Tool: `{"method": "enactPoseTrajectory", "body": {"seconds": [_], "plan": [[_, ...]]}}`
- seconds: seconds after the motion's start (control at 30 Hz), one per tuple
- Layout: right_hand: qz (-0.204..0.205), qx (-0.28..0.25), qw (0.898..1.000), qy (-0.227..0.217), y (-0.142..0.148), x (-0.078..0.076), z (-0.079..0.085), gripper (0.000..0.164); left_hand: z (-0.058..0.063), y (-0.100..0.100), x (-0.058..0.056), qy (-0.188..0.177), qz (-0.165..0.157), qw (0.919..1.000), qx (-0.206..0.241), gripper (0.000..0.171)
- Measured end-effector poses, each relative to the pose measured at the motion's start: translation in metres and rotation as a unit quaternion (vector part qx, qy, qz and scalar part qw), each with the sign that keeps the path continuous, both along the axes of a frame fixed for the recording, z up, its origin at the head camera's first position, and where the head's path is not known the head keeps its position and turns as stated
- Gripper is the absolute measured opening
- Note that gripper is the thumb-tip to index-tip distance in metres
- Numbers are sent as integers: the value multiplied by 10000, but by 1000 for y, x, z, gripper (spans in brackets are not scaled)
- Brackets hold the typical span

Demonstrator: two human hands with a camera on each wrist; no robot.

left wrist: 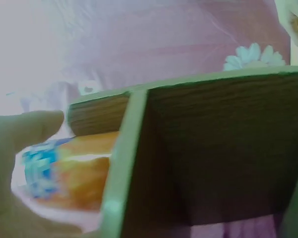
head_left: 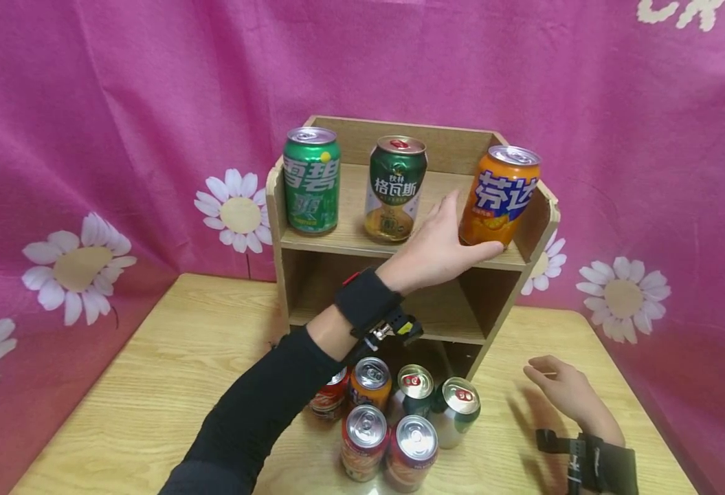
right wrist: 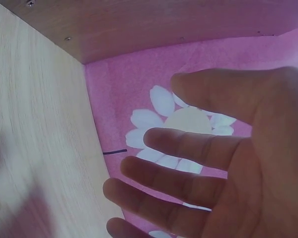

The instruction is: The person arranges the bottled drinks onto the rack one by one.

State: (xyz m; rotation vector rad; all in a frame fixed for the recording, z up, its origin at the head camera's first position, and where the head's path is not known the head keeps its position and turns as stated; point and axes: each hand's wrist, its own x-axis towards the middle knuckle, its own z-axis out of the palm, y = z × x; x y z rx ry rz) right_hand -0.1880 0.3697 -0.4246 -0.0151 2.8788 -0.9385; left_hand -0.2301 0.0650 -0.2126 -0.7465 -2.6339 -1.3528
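Observation:
My left hand reaches over the top board of a small wooden shelf, its thumb and fingers spread around the lower part of an orange soda can. In the left wrist view, a gap shows between the thumb and the blurred orange can. The can stands upright at the right end of the top board. Left of it are a green and gold can and, at the left end, a green can. My right hand hovers over the table right of the shelf, fingers loosely extended, holding nothing.
Several more cans stand close together on the wooden table before the shelf: a red can, an orange can, green and white cans and pinkish cans. A pink flowered cloth hangs behind.

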Motion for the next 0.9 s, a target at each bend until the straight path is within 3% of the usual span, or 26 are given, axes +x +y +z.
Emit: {"method": "enactPoseTrajectory", "body": {"seconds": [0.13,0.27,0.43,0.53,0.67,0.9], "plan": [[20,-65,9999,-81,-2,0,1,64,-3,-35,15,122,-541,9983,-166,64],[42,-42,9999,117,-2,0,2,59,-17,-68,30,312,-1197,9923,74,33],[44,-31,9996,289,-1,0,2,56,-43,-103,42,83,-1694,9855,-69,25],[45,-34,9995,298,-2,1,0,55,-61,-126,45,10,-1831,9829,-198,25],[59,-17,9993,375,-2,1,0,53,-85,-156,47,27,-1654,9860,-216,26],[357,63,9988,319,-11,2,3,39,-125,-205,46,-265,-596,9979,-32,23]]}}
